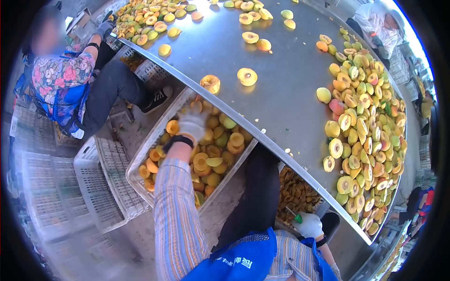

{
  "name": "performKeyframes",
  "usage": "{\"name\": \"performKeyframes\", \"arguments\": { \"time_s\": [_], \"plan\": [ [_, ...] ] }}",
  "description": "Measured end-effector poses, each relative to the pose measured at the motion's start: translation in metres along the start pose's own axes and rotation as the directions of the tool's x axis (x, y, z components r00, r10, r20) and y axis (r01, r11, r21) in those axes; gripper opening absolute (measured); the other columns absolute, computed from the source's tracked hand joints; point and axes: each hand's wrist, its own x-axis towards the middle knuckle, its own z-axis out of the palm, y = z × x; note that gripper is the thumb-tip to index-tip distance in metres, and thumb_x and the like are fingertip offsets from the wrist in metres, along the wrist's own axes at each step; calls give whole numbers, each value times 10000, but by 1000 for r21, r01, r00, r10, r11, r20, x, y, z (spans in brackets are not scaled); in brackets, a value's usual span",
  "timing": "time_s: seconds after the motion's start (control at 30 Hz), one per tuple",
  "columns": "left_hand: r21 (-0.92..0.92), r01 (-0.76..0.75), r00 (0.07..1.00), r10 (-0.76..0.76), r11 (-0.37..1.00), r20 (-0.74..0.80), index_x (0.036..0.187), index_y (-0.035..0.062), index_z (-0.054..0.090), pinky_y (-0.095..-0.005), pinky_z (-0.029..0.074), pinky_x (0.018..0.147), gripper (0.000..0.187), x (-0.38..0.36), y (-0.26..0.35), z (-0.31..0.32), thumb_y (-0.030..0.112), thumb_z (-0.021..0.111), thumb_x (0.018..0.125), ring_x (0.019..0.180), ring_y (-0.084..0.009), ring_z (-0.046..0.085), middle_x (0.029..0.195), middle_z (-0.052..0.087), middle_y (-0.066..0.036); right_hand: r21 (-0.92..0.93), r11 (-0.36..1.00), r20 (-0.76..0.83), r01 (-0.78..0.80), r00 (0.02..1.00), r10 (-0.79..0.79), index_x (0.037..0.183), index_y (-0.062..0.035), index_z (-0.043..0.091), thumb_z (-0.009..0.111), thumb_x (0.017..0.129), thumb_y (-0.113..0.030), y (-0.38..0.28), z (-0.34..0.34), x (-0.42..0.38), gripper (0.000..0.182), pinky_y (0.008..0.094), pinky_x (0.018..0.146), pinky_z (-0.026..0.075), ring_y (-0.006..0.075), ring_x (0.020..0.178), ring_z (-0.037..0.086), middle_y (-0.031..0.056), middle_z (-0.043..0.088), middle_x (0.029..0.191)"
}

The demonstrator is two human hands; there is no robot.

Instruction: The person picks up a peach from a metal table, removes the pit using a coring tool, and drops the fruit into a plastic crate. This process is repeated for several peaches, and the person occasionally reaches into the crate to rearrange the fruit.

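Currently, crated fruit halves (200, 161) are partly hidden by the left hand (192, 125), grip blurred, unclear; green-handled tool (298, 218) is clasped in the right hand (309, 225).

You have a whitish glove on your left hand (192, 125) and another on your right hand (309, 225), with a black band (178, 141) around the left wrist and a black band (321, 241) around the right. Your shirt (177, 210) is striped in blue, orange and pale tones, under a bright blue vest (225, 269) with mesh areas and white lettering (236, 262). Your trousers (251, 199) are black.
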Motion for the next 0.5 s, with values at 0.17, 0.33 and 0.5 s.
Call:
{"name": "performKeyframes", "arguments": {
  "time_s": [0.17,0.33,0.5],
  "plan": [
    [-88,173,983,-166,981,83,1397,193,486,-544,434,1020,540,-23,-51,-2,374,602,902,1323,-393,461,1463,437,-200,-26,997,34,-77,996,78,894,-65,673,624,832,-377,9,8,1,322,521,758,533,421,806,668,220,684,825],
    [-465,49,963,82,884,257,1338,143,538,-502,484,959,540,-106,1,4,417,599,877,1216,-413,529,1385,500,-204,-32,999,78,-31,996,33,887,-59,669,621,833,-379,1,6,13,328,522,753,531,426,801,665,224,678,810],
    [-300,-52,994,79,953,76,1150,148,641,-524,513,828,307,-126,40,10,244,648,858,1027,-408,583,1222,547,-167,-21,999,99,38,994,-35,895,-61,673,619,835,-376,-1,10,16,325,524,752,529,428,803,663,230,676,809]
  ]
}}
